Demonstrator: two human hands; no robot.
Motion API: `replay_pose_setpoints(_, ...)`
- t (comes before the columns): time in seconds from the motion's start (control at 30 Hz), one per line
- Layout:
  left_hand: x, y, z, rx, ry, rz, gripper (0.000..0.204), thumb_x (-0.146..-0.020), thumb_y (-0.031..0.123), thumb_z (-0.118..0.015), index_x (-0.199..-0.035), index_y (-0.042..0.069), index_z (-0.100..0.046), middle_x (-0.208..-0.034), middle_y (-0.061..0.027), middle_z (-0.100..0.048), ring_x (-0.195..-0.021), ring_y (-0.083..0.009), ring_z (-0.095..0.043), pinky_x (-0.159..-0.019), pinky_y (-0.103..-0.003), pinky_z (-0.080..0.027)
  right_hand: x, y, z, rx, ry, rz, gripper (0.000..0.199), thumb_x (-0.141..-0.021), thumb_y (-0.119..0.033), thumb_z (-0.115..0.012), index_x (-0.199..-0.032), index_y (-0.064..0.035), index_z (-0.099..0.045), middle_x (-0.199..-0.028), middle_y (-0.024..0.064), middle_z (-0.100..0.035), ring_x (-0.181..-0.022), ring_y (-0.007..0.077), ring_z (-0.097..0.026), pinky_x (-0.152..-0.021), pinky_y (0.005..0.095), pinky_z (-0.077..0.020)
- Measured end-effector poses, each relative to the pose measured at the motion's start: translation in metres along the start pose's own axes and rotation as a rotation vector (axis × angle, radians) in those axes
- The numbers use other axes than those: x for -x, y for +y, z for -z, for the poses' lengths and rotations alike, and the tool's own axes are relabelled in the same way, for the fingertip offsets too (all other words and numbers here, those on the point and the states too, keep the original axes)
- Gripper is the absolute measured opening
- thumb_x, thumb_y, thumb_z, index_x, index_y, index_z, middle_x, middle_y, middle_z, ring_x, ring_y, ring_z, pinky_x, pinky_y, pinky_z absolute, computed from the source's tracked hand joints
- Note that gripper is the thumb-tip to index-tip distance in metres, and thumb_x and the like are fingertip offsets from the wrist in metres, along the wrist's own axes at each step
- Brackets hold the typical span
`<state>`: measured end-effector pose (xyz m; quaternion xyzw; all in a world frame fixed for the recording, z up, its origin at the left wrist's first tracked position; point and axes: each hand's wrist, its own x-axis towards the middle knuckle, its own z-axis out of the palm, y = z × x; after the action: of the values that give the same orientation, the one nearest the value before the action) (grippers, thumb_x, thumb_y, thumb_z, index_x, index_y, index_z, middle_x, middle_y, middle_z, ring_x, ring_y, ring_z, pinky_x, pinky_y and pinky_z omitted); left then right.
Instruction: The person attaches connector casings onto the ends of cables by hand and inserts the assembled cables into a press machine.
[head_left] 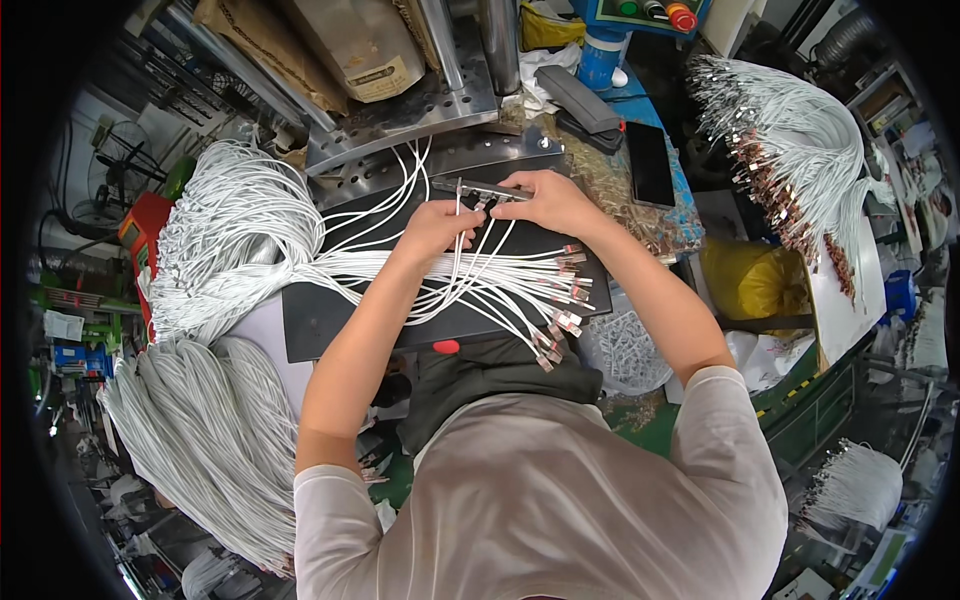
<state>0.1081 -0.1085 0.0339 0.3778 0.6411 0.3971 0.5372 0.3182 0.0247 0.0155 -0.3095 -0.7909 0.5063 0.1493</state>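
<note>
My left hand [436, 228] is closed around white cables near their ends, just below a narrow dark metal bar [478, 188]. My right hand [553, 204] pinches the right part of that bar between thumb and fingers. Small metal connectors sit between the two hands, partly covered by the fingertips. Below them, a fan of white cables [400, 268] lies over a black board [330, 322], with metal plug ends [568, 322] toward the right. A few cables also run up from the board toward the machine.
A perforated metal machine base [400, 128] with upright posts stands ahead. Coiled white cable bundles [235, 220] fill the left side. A black phone [650, 165] lies at the right, above a clear bag of small parts [628, 350]. More cables [790, 140] hang at far right.
</note>
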Motion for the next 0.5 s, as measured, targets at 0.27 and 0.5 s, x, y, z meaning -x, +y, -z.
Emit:
replay_pose_setpoints(0.27, 0.009, 0.004, -0.002, 0.053, 0.024, 0.005, 0.023, -0.092, 0.025, -0.081, -0.092, 0.002, -0.075, -0.08, -0.0024, -0.069, -0.069, -0.0105, -0.064, -0.066, -0.025, -0.051, 0.002, -0.002, 0.0, -0.133, -0.013, 0.021, 0.06, -0.081, -0.043, -0.086, -0.118, 0.0026, -0.074, -0.093, 0.0141, -0.078, -0.082, 0.0189, -0.072, -0.078, 0.0333, -0.0544)
replay_pose_setpoints(0.5, 0.006, 0.001, 0.01, 0.179, 0.117, 0.028, 0.028, -0.099, 0.03, -0.074, -0.107, 0.003, -0.076, -0.091, -0.0022, -0.071, -0.074, -0.0124, -0.068, -0.071, -0.024, -0.054, 0.004, -0.008, 0.006, -0.19, -0.03, -0.036, 0.051, -0.087, -0.031, -0.086, -0.122, 0.0035, -0.072, -0.102, 0.0103, -0.076, -0.09, 0.0141, -0.068, -0.084, 0.0294, -0.0531)
